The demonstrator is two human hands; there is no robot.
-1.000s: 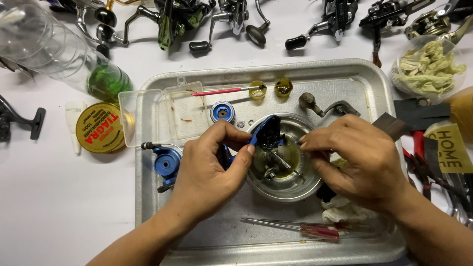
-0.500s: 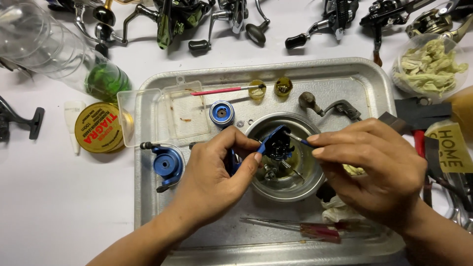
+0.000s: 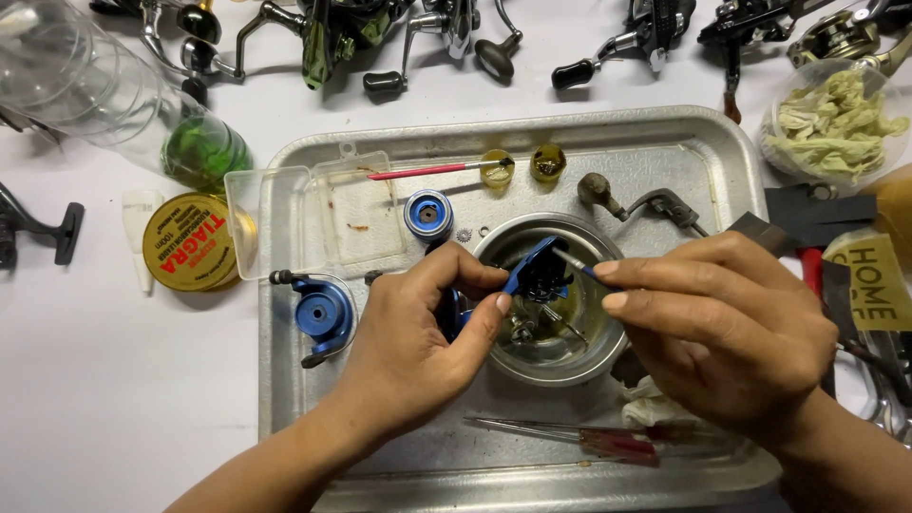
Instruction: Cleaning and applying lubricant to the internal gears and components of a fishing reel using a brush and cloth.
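Note:
My left hand grips a blue fishing reel body and holds it tilted over a round metal bowl. My right hand pinches a thin brush whose tip touches the dark inner parts of the reel body. The bowl stands in the middle of a metal tray and holds clear liquid with small parts in it.
On the tray lie a blue spool, a small blue ring part, a clear plastic box, a red brush, a reel handle, a red-handled screwdriver. A yellow tin, a plastic bottle and several reels lie around.
The reel body has been lifted a little and turned toward the right hand. The right hand has brought the brush tip up onto its inner parts.

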